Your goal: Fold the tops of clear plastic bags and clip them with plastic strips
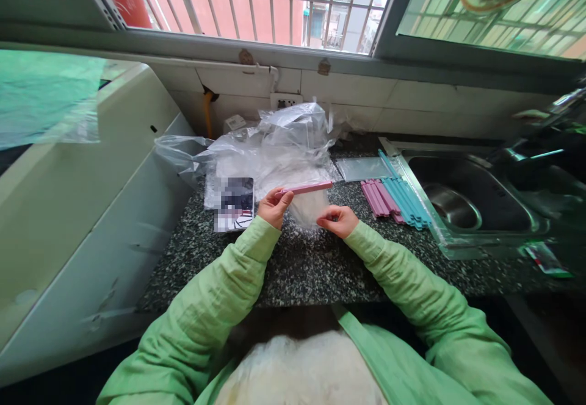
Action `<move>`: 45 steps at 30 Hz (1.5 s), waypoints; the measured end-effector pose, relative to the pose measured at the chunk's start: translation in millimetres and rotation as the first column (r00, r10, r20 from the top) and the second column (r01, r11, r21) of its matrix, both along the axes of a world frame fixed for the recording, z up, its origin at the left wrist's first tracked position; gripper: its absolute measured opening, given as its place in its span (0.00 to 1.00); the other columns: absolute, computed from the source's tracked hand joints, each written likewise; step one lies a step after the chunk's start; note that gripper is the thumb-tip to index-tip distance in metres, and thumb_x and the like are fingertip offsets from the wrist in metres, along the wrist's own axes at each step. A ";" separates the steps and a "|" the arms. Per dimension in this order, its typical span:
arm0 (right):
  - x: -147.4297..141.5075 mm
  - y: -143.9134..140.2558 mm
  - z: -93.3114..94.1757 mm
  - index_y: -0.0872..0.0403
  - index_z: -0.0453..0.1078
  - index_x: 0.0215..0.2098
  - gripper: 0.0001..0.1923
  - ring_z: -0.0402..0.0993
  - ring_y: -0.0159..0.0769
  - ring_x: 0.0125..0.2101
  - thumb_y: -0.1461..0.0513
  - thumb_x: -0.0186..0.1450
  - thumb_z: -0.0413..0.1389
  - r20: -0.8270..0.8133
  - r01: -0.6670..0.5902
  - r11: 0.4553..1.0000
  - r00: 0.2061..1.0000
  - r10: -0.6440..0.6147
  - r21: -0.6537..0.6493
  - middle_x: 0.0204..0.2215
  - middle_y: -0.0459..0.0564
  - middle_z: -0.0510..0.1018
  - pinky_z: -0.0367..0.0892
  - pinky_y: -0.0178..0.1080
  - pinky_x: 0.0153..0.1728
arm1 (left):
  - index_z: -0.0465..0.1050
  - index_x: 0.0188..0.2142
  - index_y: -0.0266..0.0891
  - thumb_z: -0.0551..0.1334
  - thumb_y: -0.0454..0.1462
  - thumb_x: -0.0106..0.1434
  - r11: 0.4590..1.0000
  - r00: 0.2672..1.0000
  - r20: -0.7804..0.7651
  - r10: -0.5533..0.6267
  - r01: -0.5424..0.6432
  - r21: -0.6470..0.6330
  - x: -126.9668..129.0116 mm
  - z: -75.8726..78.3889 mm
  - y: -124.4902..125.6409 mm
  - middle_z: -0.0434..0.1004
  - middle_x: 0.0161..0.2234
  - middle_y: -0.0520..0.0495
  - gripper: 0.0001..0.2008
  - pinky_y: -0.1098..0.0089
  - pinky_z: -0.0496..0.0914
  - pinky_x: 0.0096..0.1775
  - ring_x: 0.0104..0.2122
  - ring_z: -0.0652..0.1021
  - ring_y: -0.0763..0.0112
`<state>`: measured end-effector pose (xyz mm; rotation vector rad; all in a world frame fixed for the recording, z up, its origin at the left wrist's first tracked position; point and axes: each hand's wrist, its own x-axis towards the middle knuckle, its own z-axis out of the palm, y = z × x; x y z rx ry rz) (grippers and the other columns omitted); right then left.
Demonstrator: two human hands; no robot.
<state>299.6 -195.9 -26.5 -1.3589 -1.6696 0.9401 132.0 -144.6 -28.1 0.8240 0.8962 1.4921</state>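
A: Risk? The pink sealing stick point(306, 188) is pinched only at its near end by the left hand point(273, 206); judged from that grip, its free end could tilt off the clear bag point(307, 207) and miss the mouth.

B: Position? The stick lies level above the bag, left hand beside the bag. The right hand point(337, 219), fingers curled and pinching the bag's edge, sits on the bag's sink point(462, 200) side, on the worktop point(302, 265).

Home kitchen: steel sink point(462, 207), granite counter point(315, 271), barred window point(256, 2).
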 end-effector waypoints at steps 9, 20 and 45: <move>22.1 0.6 14.2 0.57 0.68 0.42 0.20 0.69 0.36 0.32 0.52 0.56 0.53 0.224 0.189 0.856 0.918 -0.328 0.481 0.32 0.53 0.75 0.66 0.38 0.34 | 0.70 0.21 0.36 0.70 0.48 0.28 0.995 0.984 -0.153 -0.096 0.101 0.026 2.5 8.7 -9.7 0.66 0.15 0.57 0.23 0.77 0.63 0.22 0.17 0.66 0.82; 25.0 -8.5 26.4 0.52 0.72 0.36 0.11 0.66 0.33 0.33 0.58 0.63 0.49 0.625 -0.207 0.673 0.625 -0.468 0.710 0.31 0.49 0.77 0.54 0.38 0.34 | 0.70 0.24 0.36 0.69 0.48 0.35 0.966 0.940 -0.269 -0.210 0.243 0.093 3.1 -1.3 -10.3 0.68 0.17 0.55 0.21 0.76 0.63 0.23 0.19 0.68 0.79; 145.6 52.3 58.0 0.56 0.73 0.32 0.14 0.65 0.41 0.36 0.56 0.57 0.49 0.801 0.218 0.862 0.320 -0.506 0.457 0.31 0.55 0.75 0.57 0.38 0.33 | 0.69 0.37 0.36 0.64 0.33 0.44 0.982 0.834 -0.520 -0.186 0.166 -0.086 167.1 29.9 75.0 0.68 0.24 0.52 0.17 0.73 0.65 0.26 0.22 0.68 0.74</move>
